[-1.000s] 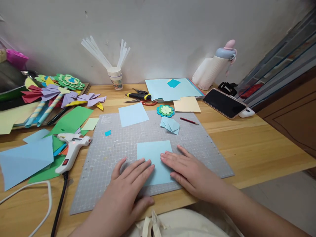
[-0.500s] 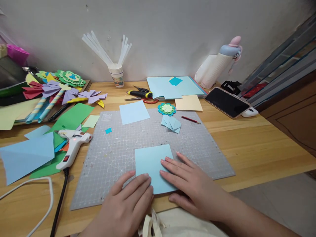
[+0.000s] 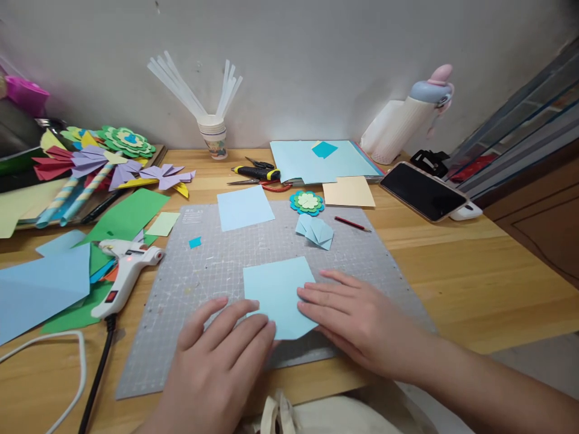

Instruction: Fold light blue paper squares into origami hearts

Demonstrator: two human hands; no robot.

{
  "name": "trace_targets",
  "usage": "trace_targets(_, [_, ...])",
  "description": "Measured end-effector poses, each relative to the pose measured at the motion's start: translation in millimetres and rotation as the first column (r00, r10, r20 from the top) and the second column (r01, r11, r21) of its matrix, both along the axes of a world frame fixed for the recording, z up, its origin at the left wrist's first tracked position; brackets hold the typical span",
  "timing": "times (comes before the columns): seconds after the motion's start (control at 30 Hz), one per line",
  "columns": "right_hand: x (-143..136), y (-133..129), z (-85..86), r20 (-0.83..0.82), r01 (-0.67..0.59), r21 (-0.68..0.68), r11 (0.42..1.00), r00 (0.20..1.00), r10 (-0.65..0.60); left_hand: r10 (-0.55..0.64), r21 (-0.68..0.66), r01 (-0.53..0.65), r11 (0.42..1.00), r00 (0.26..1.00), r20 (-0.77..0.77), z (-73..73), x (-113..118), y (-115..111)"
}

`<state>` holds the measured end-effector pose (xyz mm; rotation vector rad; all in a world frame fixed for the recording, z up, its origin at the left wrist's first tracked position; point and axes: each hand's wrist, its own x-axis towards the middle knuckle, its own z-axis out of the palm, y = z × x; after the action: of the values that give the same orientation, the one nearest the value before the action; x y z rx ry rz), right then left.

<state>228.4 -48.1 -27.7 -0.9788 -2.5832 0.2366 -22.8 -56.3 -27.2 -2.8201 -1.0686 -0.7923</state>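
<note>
A square sheet of light blue paper [image 3: 278, 289] lies over the grey cutting mat in front of me. My left hand [image 3: 226, 349] has hold of its lower left edge, fingers on top and the thumb mostly hidden. At its lower right edge my right hand [image 3: 355, 316] grips it, with the fingertips on the upper face and the thumb tucked below. Beyond the sheet on the cutting mat [image 3: 217, 271] are a folded light blue paper piece [image 3: 315, 231], a layered paper flower [image 3: 307, 203] and a pale blue square [image 3: 245, 208].
At the left, a white glue gun [image 3: 122, 277] with a black cord rests among paper scraps and paper flowers. A paper cup [image 3: 213, 137] with white sticks, a cutter [image 3: 260, 173], a pencil [image 3: 353, 224], a phone [image 3: 423, 190] and a bottle [image 3: 404, 126] stand or lie farther back.
The light blue sheet has shifted slightly away from me. My right hand's fingers have drawn back to its edge with the thumb under it; my left fingers now close at the left edge.
</note>
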Motion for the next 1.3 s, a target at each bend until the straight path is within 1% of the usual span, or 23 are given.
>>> trace_targets(0.03, [1, 0, -0.7, 0.006, -0.012, -0.016, 1.000, 1.000, 0.012, -0.017, -0.028, 0.017, 0.999, 1.000, 0.014, 0.4, 1, 1])
trace_targets(0.1, [1, -1, -1.2, 0.010, -0.015, -0.068, 0.998, 1.000, 0.016, -0.027, -0.131, 0.032, 0.991, 0.999, 0.042, 0.7, 3, 1])
trace_targets(0.17, [1, -1, 1.1, 0.002, -0.004, -0.138, 0.990, 1.000, 0.004, -0.004, -0.235, 0.017, 0.972, 0.999, 0.053, 0.5, 3, 2])
trace_targets(0.23, [0, 3, 5.6, -0.009, 0.015, -0.246, 0.969, 1.000, -0.017, 0.025, -0.310, -0.015, 0.951, 0.999, 0.029, 0.1, 3, 4])
trace_targets(0.3, [-3, 11, 10.1, -0.011, 0.064, -0.372, 0.926, 0.997, -0.074, 0.073, -0.360, -0.070, 0.930, 0.997, -0.006, -0.4, 2, 7])
trace_targets(0.37, [-7, 23, 12.0, -0.001, 0.155, -0.493, 0.856, 0.984, -0.179, 0.155, -0.374, -0.161, 0.914, 0.987, -0.045, -0.8, 2, 12])
trace_targets(0.43, [-11, 36, 10.3, 0.017, 0.232, -0.577, 0.783, 0.962, -0.273, 0.260, -0.305, -0.268, 0.914, 0.963, -0.069, -1.5, 4, 17])
trace_targets(0.5, [-15, 48, 6.1, 0.034, 0.287, -0.606, 0.741, 0.941, -0.337, 0.327, -0.172, -0.331, 0.928, 0.944, -0.054, -3.3, 6, 18])
trace_targets(0.53, [-17, 52, 3.7, 0.039, 0.304, -0.610, 0.732, 0.934, -0.355, 0.319, -0.100, -0.322, 0.941, 0.947, -0.044, -4.9, 7, 18])
trace_targets(0.57, [-19, 56, 1.3, 0.041, 0.313, -0.611, 0.727, 0.930, -0.366, 0.274, -0.039, -0.276, 0.960, 0.961, -0.046, -7.3, 8, 16])
trace_targets(0.63, [-21, 60, -2.5, 0.037, 0.315, -0.614, 0.723, 0.927, -0.373, 0.114, 0.035, -0.111, 0.993, 0.987, -0.113, -13.8, 11, 11])
trace_targets(0.67, [-22, 61, -3.8, 0.034, 0.317, -0.617, 0.720, 0.925, -0.378, 0.051, 0.049, -0.044, 0.998, 0.984, -0.171, -17.7, 12, 8])
trace_targets(0.73, [-23, 62, -5.6, 0.036, 0.331, -0.617, 0.714, 0.918, -0.395, -0.004, 0.060, 0.021, 0.998, 0.965, -0.263, -25.1, 14, 4])
trace_targets(0.8, [-24, 63, -6.7, 0.045, 0.354, -0.608, 0.710, 0.909, -0.415, -0.022, 0.069, 0.046, 0.997, 0.946, -0.323, -30.8, 15, 4])
trace_targets(0.87, [-26, 63, -7.7, 0.050, 0.363, -0.595, 0.717, 0.907, -0.418, -0.034, 0.076, 0.064, 0.995, 0.937, -0.348, -34.3, 16, 6])
trace_targets(0.97, [-29, 63, -9.6, 0.040, 0.351, -0.572, 0.742, 0.915, -0.402, -0.032, 0.083, 0.063, 0.995, 0.944, -0.329, -38.0, 18, 9])
trace_targets(1.03, [-29, 62, -11.0, 0.029, 0.349, -0.552, 0.757, 0.916, -0.400, -0.015, 0.085, 0.041, 0.996, 0.958, -0.287, -41.1, 19, 9])
trace_targets(1.17, [-24, 59, -13.5, -0.012, 0.333, -0.557, 0.761, 0.913, -0.408, 0.010, 0.118, 0.013, 0.993, 0.981, -0.196, -47.0, 20, 6])
trace_targets(1.3, [-21, 60, -15.7, -0.023, 0.320, -0.557, 0.767, 0.917, -0.399, 0.017, 0.124, 0.007, 0.992, 0.982, -0.187, -49.0, 19, 7])
